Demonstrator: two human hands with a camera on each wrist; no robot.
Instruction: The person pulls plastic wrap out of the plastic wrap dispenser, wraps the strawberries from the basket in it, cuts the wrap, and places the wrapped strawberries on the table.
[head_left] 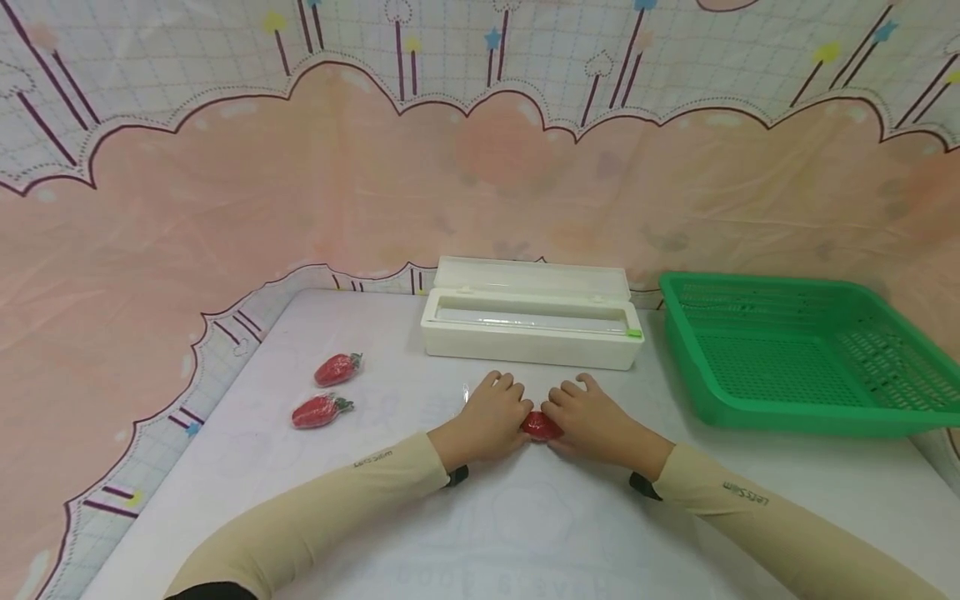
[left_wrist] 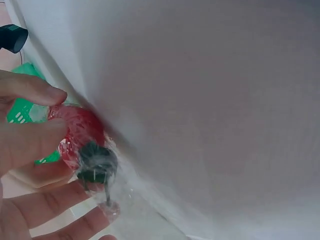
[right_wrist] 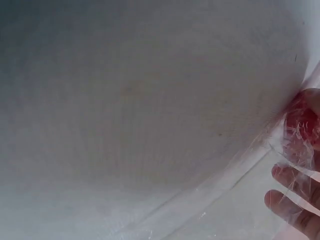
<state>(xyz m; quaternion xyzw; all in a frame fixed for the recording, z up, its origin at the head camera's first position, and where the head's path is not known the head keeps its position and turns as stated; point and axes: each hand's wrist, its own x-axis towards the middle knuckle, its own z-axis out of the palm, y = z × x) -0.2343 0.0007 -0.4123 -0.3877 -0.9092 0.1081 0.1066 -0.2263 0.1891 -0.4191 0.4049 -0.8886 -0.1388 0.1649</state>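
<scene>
Between both hands, low over the white tabletop, is a red strawberry (head_left: 541, 426) wrapped in clear cling film. My left hand (head_left: 491, 419) grips its left end, and my right hand (head_left: 592, 422) grips the right end. In the left wrist view the strawberry's green leafy cap (left_wrist: 97, 162) shows through the film, with fingers around the fruit. Crinkled cling film (right_wrist: 295, 165) lies over fingers of my right hand in the right wrist view. Two more film-wrapped strawberries, an upper one (head_left: 337, 369) and a lower one (head_left: 321, 411), lie to the left of the hands.
Behind the hands stands a white cling film dispenser (head_left: 525, 342), its lid raised and a green slider (head_left: 634, 333) at its right end. A green plastic basket (head_left: 810, 417) sits at the right. Patterned cloth (head_left: 465, 200) hangs behind the white table (head_left: 495, 542).
</scene>
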